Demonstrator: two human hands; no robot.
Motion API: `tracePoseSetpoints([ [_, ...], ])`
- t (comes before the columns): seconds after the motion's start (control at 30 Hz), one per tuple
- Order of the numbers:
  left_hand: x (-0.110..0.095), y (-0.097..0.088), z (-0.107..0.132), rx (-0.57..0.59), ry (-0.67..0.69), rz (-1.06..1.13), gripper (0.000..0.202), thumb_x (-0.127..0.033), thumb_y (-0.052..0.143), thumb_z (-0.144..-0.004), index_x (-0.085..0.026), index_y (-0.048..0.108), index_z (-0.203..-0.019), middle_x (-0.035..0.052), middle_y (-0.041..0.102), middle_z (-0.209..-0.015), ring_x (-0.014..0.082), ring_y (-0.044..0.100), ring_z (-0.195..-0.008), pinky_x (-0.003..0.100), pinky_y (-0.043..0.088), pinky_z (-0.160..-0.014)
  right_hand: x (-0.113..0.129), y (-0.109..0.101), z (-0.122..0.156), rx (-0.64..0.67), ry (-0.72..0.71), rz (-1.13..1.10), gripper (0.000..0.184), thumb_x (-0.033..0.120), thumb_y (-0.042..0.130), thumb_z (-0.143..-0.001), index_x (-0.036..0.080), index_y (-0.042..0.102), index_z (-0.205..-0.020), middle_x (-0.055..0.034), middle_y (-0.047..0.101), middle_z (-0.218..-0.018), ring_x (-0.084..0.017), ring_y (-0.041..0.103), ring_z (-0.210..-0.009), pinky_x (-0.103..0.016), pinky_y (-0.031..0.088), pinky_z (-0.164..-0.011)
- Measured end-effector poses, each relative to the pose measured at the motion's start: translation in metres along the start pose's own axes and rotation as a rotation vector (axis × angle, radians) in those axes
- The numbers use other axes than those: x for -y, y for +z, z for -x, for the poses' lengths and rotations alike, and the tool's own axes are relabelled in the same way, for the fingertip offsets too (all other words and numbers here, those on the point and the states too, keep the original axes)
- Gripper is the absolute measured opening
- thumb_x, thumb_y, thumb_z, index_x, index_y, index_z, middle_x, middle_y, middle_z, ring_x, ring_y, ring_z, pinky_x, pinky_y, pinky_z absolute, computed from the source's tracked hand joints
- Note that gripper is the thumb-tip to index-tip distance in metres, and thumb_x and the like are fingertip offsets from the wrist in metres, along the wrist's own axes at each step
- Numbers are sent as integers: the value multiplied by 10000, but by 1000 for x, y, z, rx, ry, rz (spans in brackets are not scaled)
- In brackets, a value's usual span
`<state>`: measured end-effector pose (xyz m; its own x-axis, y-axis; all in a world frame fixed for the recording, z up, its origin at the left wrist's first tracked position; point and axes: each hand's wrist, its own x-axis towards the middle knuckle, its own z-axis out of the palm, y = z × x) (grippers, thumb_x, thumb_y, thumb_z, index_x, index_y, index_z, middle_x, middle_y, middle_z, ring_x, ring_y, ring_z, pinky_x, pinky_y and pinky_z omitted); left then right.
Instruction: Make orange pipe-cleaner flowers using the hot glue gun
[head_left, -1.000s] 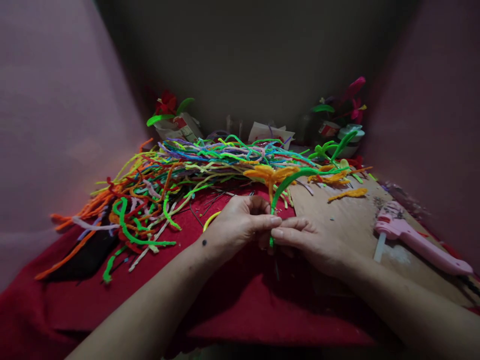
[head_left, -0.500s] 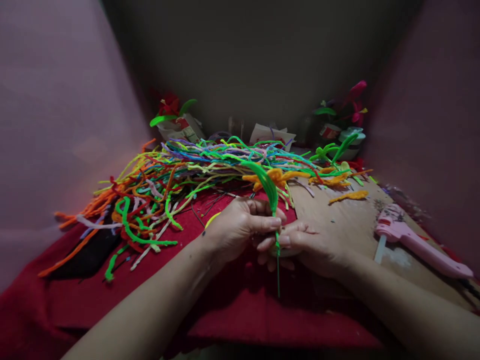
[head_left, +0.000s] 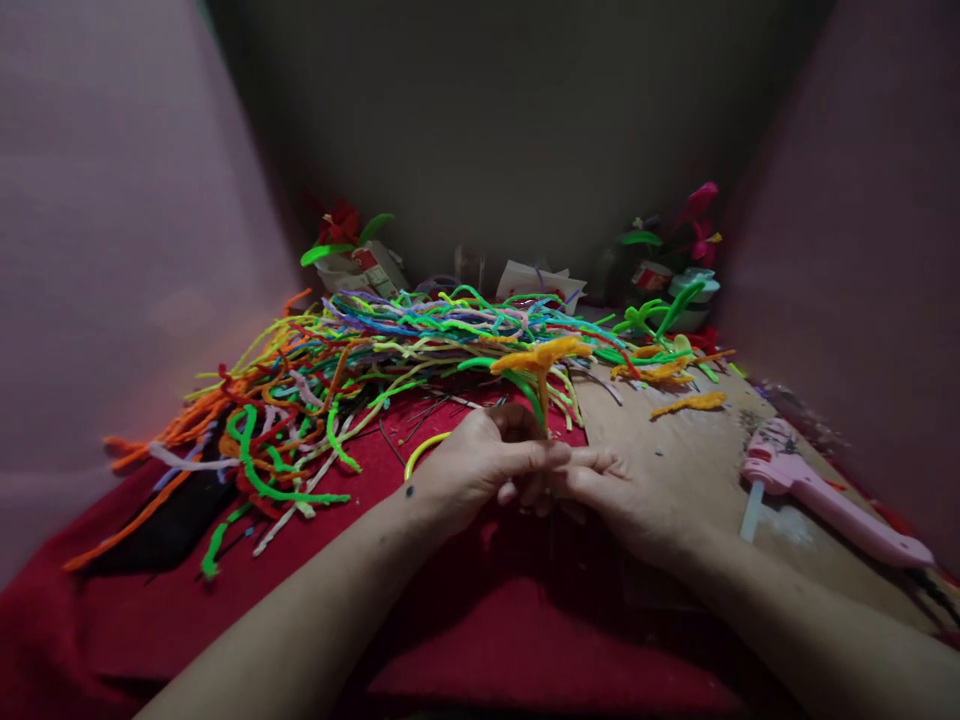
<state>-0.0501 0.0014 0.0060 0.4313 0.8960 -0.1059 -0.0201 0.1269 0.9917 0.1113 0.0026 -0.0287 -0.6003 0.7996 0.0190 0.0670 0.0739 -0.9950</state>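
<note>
My left hand (head_left: 480, 462) and my right hand (head_left: 626, 492) meet at the middle of the table, fingers pinched together. Between them stands an orange pipe-cleaner flower (head_left: 541, 357) on a stem. A green pipe cleaner (head_left: 517, 382) curves from the pinch up and to the left behind the flower. Both hands close on the stem where the green pipe cleaner joins it. A big heap of pipe cleaners in many colours (head_left: 360, 350) lies just beyond the hands.
A pink glue gun (head_left: 817, 495) lies on a brown board (head_left: 697, 450) at the right. Red cloth (head_left: 465, 620) covers the table. Finished pipe-cleaner flowers stand at the back left (head_left: 341, 235) and back right (head_left: 686, 240). A loose yellow pipe cleaner (head_left: 424, 450) lies near my left hand.
The green pipe cleaner's free end swung from the right, over the top, to the left of the orange flower. Its lower tail below the hands is no longer visible. The hands stayed together.
</note>
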Motion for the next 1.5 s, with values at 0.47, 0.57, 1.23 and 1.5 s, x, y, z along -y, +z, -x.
tracePoseSetpoints([
  [0.47, 4, -5, 0, 101, -43, 159, 179, -237, 584, -745, -113, 554, -620, 9, 543, -465, 119, 522, -391, 229, 399, -421, -10, -2, 0, 107, 51, -217, 321, 298, 432, -835, 107, 687, -803, -41, 618, -620, -91, 479, -494, -197, 311, -422],
  [0.57, 7, -6, -2, 178, -80, 257, 180, -261, 597, -738, -111, 558, -645, -23, 486, -401, 107, 473, -324, 214, 380, -354, -12, 0, -1, 188, 69, -348, 319, 292, 454, -804, 97, 697, -872, -80, 672, -694, -110, 558, -526, -191, 351, -429],
  [1.23, 5, -2, -2, 68, -43, 131, 220, -342, 612, -746, -141, 524, -732, -19, 538, -499, 76, 486, -393, 167, 269, -371, 2, -1, 1, 3, 34, -33, 303, 307, 473, -814, 129, 709, -744, -18, 610, -601, -70, 403, -474, -200, 284, -437],
  [1.5, 2, 1, 0, 19, -23, 156, 136, -209, 634, -705, -132, 522, -714, 2, 589, -553, 106, 541, -436, 219, 392, -465, -6, -1, 0, 16, 19, -117, 286, 272, 430, -819, 141, 684, -811, -21, 592, -629, -105, 444, -512, -227, 317, -454],
])
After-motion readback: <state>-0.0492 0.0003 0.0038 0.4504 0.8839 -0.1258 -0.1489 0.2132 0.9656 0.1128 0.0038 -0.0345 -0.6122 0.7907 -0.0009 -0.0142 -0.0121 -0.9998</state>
